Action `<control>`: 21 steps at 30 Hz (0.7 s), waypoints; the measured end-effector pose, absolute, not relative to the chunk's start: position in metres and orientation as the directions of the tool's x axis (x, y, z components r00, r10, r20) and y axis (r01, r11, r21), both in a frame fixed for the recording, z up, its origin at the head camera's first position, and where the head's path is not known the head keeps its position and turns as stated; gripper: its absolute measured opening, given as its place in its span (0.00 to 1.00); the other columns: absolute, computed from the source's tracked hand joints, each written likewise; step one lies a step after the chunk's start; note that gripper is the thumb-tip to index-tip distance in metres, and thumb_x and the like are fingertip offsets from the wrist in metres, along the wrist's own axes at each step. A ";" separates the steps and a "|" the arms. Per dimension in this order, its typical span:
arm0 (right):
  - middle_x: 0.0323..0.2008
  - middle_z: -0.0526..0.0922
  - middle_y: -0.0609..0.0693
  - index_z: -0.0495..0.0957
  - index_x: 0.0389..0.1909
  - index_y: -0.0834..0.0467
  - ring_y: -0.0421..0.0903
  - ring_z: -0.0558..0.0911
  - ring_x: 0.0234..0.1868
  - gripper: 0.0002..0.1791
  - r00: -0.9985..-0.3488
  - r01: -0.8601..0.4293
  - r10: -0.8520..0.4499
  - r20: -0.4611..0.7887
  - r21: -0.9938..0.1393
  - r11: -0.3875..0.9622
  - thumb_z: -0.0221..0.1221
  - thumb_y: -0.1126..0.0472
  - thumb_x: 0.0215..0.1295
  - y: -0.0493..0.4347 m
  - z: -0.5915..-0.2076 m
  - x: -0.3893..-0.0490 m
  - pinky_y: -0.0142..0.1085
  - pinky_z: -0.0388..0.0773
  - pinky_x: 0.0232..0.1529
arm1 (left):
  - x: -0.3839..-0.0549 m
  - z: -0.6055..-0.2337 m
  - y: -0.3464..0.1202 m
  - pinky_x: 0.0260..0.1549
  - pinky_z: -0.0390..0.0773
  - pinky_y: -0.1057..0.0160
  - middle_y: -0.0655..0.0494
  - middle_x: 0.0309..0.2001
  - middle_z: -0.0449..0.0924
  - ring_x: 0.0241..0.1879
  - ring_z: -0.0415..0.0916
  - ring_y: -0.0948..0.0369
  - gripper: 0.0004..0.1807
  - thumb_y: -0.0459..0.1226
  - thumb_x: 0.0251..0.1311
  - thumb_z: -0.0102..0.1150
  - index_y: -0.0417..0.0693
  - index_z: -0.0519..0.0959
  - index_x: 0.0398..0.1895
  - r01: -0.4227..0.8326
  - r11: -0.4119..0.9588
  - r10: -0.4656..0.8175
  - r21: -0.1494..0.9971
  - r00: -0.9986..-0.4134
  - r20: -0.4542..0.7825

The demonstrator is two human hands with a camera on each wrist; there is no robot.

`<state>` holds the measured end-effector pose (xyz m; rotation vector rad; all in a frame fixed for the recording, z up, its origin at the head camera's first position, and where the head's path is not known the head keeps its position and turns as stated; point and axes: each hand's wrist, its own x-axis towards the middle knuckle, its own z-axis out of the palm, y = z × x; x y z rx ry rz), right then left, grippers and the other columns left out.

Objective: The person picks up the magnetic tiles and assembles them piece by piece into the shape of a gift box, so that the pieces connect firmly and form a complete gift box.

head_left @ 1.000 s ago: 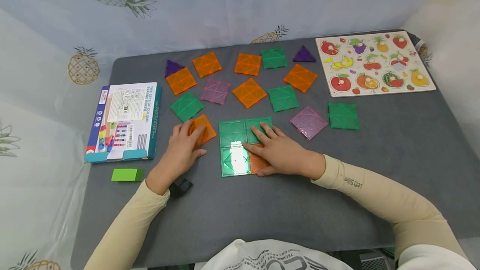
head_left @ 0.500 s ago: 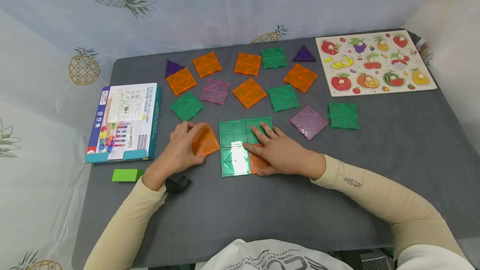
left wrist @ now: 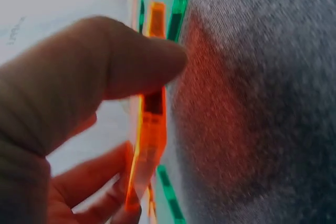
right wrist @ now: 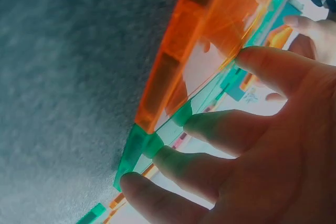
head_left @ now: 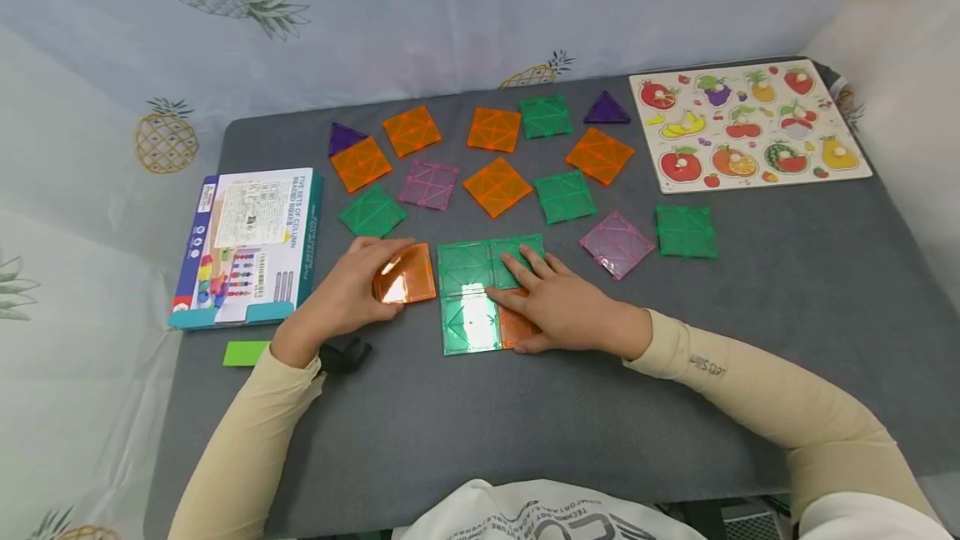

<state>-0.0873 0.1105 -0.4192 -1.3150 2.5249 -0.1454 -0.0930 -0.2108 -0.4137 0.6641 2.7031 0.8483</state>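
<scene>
My left hand (head_left: 343, 288) grips a translucent orange square tile (head_left: 408, 275) between the thumb at its near edge and the fingers at its far edge. In the left wrist view this tile (left wrist: 153, 124) stands a little off the cloth, with an orange glow beneath it. Just to its right lies a two-by-two block of tiles: three green ones (head_left: 459, 263) and an orange one (head_left: 514, 329) at the near right. Across the right half of the block rests my right hand (head_left: 562, 307), its fingers (right wrist: 220, 129) spread out over the green and orange tiles.
Beyond the block lie several loose orange (head_left: 498, 187), green (head_left: 566, 196) and pink tiles (head_left: 617, 244), plus purple triangles (head_left: 607, 108). A boxed toy set (head_left: 247, 244) and a green block (head_left: 243, 353) sit at the left. At the back right is a fruit puzzle board (head_left: 750, 127).
My left hand has taken hold of the orange tile by its edges, lifted and turned it so its sides nearly line up with the block. The right hand has stayed in place.
</scene>
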 end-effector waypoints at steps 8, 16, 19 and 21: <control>0.73 0.54 0.66 0.61 0.72 0.46 0.70 0.52 0.72 0.43 -0.537 -0.795 -0.819 -0.200 -0.204 0.571 0.56 0.32 0.59 0.111 -0.420 -0.088 0.62 0.60 0.65 | -0.094 -0.423 -0.213 0.54 0.73 0.45 0.46 0.61 0.70 0.59 0.63 0.49 0.44 0.32 0.43 0.74 0.47 0.66 0.68 0.347 0.714 0.492 0.608 -0.867 -0.084; 0.73 0.54 0.65 0.61 0.72 0.46 0.70 0.52 0.72 0.43 -0.549 -0.782 -0.812 -0.198 -0.223 0.582 0.58 0.32 0.59 0.112 -0.421 -0.087 0.64 0.59 0.65 | -0.097 -0.428 -0.212 0.57 0.71 0.45 0.46 0.61 0.71 0.60 0.66 0.50 0.43 0.34 0.46 0.74 0.48 0.66 0.69 0.373 0.694 0.527 0.615 -0.846 -0.081; 0.73 0.53 0.64 0.60 0.72 0.45 0.69 0.52 0.72 0.43 -0.559 -0.773 -0.803 -0.209 -0.221 0.595 0.57 0.32 0.59 0.111 -0.421 -0.087 0.65 0.57 0.65 | -0.098 -0.429 -0.211 0.59 0.70 0.45 0.47 0.62 0.71 0.61 0.65 0.50 0.43 0.34 0.47 0.74 0.48 0.65 0.69 0.371 0.693 0.531 0.618 -0.843 -0.089; 0.73 0.54 0.64 0.61 0.72 0.45 0.69 0.52 0.72 0.43 -0.565 -0.769 -0.799 -0.207 -0.221 0.600 0.57 0.32 0.58 0.111 -0.420 -0.087 0.65 0.56 0.65 | -0.099 -0.429 -0.211 0.61 0.69 0.45 0.47 0.64 0.70 0.63 0.64 0.50 0.43 0.34 0.47 0.74 0.47 0.65 0.69 0.371 0.696 0.531 0.615 -0.842 -0.092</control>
